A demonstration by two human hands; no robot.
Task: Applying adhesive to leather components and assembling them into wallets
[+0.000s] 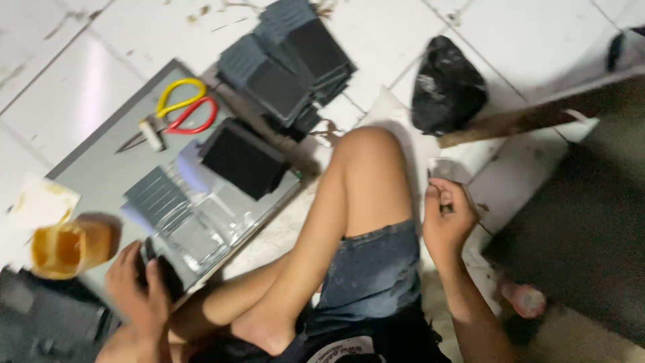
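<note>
A black plastic bag [447,84], knotted and bulging, sits on the white tiled floor [531,40] near the top right, just above a brown wooden board [510,121]. At the left edge, a squat yellow-orange tub [64,250] lies tipped on its side with its open mouth facing left, beside a crumpled pale wrapper [37,202]. It rests at the corner of a grey sheet [107,168]. No labels, signs or screens are visible.

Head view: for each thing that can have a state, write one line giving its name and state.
Scissors: shut, lying flat on the board.
Black bag: tied, on the tiles.
Yellow cup: tipped on its side.
Left hand: gripping a dark object.
Right hand: pinching something small.
</note>
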